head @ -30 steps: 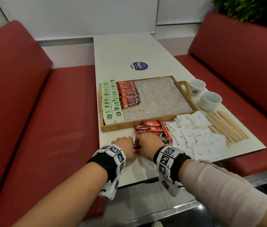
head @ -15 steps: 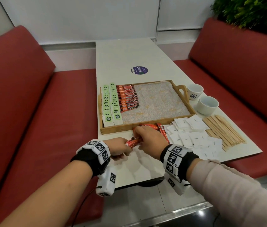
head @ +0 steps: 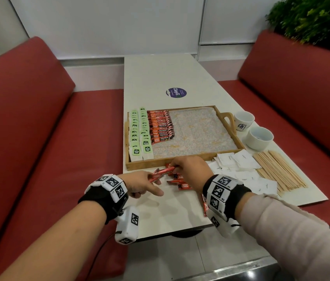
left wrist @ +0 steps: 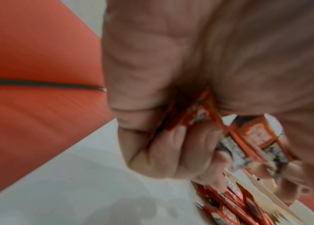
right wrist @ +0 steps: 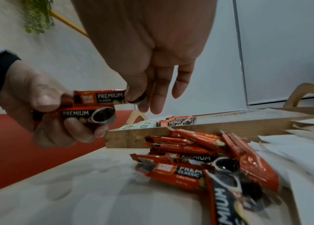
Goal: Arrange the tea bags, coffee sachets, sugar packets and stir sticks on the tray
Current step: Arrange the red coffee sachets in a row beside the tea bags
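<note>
I am logging a wooden tray [head: 239,146] with looped handles and a speckled liner, sitting on the pale table [head: 160,74]. Against its left wall two rows of green-labelled paper tea bags [head: 139,134] are lying overlapped, and just beside them a row of glossy red foil coffee sachets [head: 161,126] is running front to back. My left hand [head: 141,184] is curling its fingers round a small bundle of held sachets [right wrist: 86,109], long flat sticks printed "PREMIUM", above the table in front of the tray. My right hand [head: 192,169] is pinching the end of the top sachet between thumb and forefinger, its other fingers hanging straight. A loose heap of sachets [right wrist: 206,158] is lying on the table under the hands, touching the tray's front wall. To the right, flat white paper sugar packets [head: 239,163] are spreading out beside a fan of thin wooden stir sticks [head: 279,169]. Two round white cups [head: 260,137] are standing beyond the sticks.
</note>
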A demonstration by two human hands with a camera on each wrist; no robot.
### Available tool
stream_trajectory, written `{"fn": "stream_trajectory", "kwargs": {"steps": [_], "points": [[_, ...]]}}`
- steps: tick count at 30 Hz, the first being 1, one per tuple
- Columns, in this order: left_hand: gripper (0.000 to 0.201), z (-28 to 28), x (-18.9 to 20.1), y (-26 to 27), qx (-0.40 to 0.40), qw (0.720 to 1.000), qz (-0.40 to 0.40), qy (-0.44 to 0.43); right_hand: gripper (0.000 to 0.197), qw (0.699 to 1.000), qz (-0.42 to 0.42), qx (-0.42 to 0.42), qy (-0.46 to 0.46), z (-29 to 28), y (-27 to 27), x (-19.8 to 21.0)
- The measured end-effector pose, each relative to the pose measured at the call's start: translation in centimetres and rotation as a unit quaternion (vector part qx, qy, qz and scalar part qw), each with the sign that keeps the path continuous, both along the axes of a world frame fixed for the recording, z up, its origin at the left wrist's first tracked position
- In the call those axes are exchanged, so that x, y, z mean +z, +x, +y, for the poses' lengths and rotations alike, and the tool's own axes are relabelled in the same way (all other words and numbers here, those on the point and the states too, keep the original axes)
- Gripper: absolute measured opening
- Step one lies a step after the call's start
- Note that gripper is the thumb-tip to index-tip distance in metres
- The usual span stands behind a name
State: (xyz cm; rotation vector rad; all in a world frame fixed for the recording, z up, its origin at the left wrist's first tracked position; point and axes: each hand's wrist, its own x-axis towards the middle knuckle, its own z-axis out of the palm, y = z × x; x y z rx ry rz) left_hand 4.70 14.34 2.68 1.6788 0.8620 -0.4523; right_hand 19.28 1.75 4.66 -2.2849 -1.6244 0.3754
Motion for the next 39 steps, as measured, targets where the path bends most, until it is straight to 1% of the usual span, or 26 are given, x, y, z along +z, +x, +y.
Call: {"fn": "stream_trajectory", "kwargs": {"steps": [2,4,5,6,9,11,13,16,21,24,27,31,34,36,39], "points": [[0.035,0.6,-0.5,-0.2,0.025,0.999,-0.007,0.038,0.020,0.999,0.037,-0.030,-0.013,0.3,0.4,0.0],[0.025,1.2,-0.7,-0.5,0.070,0.994,-0.029,0.079,0.021,0.996,0.068,-0.042,-0.025,0.6,0.9,0.0],[0.019,1.5,-0.7,-0.5,0.098,0.990,-0.051,0.084,0.021,0.996,0.077,-0.042,-0.030,0.8,1.1,0.0],[0.019,1.8,-0.7,-0.5,0.128,0.986,-0.076,0.079,0.021,0.995,0.083,-0.042,-0.033,0.9,1.3,0.0],[0.021,2.2,-0.3,0.1,0.235,0.958,-0.147,0.076,0.023,0.994,0.095,-0.044,-0.034,1.4,2.0,0.1],[0.022,2.3,0.3,0.7,0.270,0.942,-0.180,0.081,0.023,0.993,0.106,-0.047,-0.038,1.7,2.5,0.3],[0.023,2.2,0.8,1.3,0.258,0.940,-0.201,0.096,0.021,0.992,0.114,-0.049,-0.039,2.0,3.0,0.5],[0.012,2.0,1.4,2.4,0.225,0.938,-0.217,0.148,0.019,0.989,0.128,-0.057,-0.038,2.5,4.0,0.7],[0.019,2.2,2.0,4.2,0.227,0.930,-0.225,0.182,0.018,0.988,0.139,-0.049,-0.034,2.9,6.0,1.4],[0.016,2.3,2.5,5.3,0.213,0.928,-0.220,0.210,0.008,0.983,0.171,-0.060,-0.007,3.2,7.4,1.7],[0.011,2.1,2.7,6.0,0.225,0.922,-0.226,0.218,0.007,0.979,0.194,-0.061,0.010,3.4,8.6,2.0],[0.012,1.8,2.6,6.5,0.251,0.911,-0.225,0.236,0.010,0.982,0.185,-0.046,0.008,4.0,9.5,2.3],[0.015,2.3,2.8,6.5,0.278,0.901,-0.215,0.254,0.007,0.989,0.145,-0.040,-0.001,5.1,10.1,2.5],[0.014,3.1,2.8,6.4,0.295,0.897,-0.197,0.265,0.006,0.991,0.128,-0.045,-0.005,5.8,10.5,2.5],[0.010,4.4,2.5,6.3,0.305,0.894,-0.180,0.275,0.011,0.991,0.115,-0.061,-0.021,6.8,11.1,2.1]]}}
